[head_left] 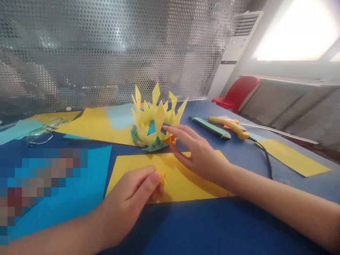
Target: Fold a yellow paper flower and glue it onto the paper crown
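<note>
A yellow folded-paper crown (155,117) with tall spikes and a teal base stands on the blue table (212,226). My right hand (195,152) reaches to its right base, fingers pinched on a small orange paper piece (171,140) against the crown. My left hand (132,198) rests on a yellow paper sheet (183,184), fingers closed around a small yellow-orange folded piece (162,178).
A teal utility knife (211,128) and a yellow glue gun (231,125) with a black cord (267,156) lie right of the crown. Yellow and blue sheets (95,124) cover the table. Glasses (44,132) lie at left. Perforated metal screen (111,49) behind; red chair (236,94) far right.
</note>
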The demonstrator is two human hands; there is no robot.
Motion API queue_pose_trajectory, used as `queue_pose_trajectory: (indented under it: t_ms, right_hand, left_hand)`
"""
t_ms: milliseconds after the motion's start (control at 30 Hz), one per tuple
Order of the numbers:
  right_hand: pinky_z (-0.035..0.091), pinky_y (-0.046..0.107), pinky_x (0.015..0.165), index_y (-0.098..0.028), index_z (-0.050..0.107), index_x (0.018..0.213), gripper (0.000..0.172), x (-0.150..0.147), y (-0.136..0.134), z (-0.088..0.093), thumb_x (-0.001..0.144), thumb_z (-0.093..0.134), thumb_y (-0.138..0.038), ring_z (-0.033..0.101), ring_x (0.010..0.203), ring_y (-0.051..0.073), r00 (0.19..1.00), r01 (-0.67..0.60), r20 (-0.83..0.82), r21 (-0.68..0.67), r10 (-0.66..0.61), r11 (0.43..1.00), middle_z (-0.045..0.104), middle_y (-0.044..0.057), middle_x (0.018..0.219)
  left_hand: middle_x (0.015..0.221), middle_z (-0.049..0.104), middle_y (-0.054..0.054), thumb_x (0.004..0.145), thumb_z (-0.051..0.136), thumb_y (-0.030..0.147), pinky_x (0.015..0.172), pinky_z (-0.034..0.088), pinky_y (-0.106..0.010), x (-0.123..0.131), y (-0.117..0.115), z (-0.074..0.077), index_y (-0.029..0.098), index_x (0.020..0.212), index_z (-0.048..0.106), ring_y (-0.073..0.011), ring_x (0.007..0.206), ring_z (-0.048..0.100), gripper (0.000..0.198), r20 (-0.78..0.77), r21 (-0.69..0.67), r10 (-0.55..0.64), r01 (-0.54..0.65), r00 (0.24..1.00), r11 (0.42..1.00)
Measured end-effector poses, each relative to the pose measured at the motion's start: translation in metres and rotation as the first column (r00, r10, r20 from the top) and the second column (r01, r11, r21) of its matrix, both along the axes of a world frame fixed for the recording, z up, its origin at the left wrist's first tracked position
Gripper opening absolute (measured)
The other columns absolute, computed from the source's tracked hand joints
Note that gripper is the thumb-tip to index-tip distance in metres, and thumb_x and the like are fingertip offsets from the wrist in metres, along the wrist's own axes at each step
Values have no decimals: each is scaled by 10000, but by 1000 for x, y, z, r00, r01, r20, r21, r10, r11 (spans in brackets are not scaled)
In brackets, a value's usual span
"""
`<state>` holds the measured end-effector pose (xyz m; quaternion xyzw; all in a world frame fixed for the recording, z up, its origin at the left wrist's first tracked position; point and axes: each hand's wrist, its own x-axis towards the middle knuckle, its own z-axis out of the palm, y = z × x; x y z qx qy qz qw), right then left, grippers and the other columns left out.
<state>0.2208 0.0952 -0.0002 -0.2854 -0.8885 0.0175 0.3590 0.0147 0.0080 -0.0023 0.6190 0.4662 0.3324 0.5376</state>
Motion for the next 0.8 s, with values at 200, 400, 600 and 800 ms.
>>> queue_pose_trajectory:
  t_ms: [200, 400, 600, 800]
  right_hand:
    - [534, 499, 1029, -168, 468, 1436, 489, -4, -18, -5, 950, 476, -112, 548, 1299, 289, 992, -56, 118, 34, 51, 998, 520, 203, 1413]
    - [560, 455, 932, -178, 448, 1358, 465, -2, -14, 0, 919, 599, -175, 609, 1121, 270, 998, -45, 33, -14, 45, 999, 607, 146, 1212]
    - [513, 351, 734, -207, 524, 862, 272, 7, 2, 11, 1036, 426, -393, 560, 791, 192, 995, -21, -98, -56, 16, 998, 561, 36, 839]
    - [414, 303, 589, -227, 391, 623, 522, 18, 20, 15, 1068, 259, -467, 468, 616, 155, 974, 1, -224, -47, -11, 999, 456, -3, 655]
  left_hand:
    - [741, 657, 0, 941, 508, 561, 634, 538, -240, 0, -3, -2, 229, 774, 672, -176, 709, 603, 407, 13, 29, 69, -69, 998, 997]
    - [1008, 759, -18, 898, 635, 481, 834, 586, -273, 4, 3, 0, 251, 1062, 741, -208, 944, 699, 301, 73, -56, 98, -94, 992, 994]
    - [1095, 775, -1, 847, 718, 332, 904, 574, -286, 3, 3, -3, 300, 1103, 753, -212, 1036, 709, 260, 111, -76, 182, -175, 977, 982]
    - [1115, 747, -7, 856, 698, 285, 927, 561, -291, 3, 0, -3, 307, 1099, 718, -210, 1074, 678, 245, 122, -56, 139, -133, 983, 990]
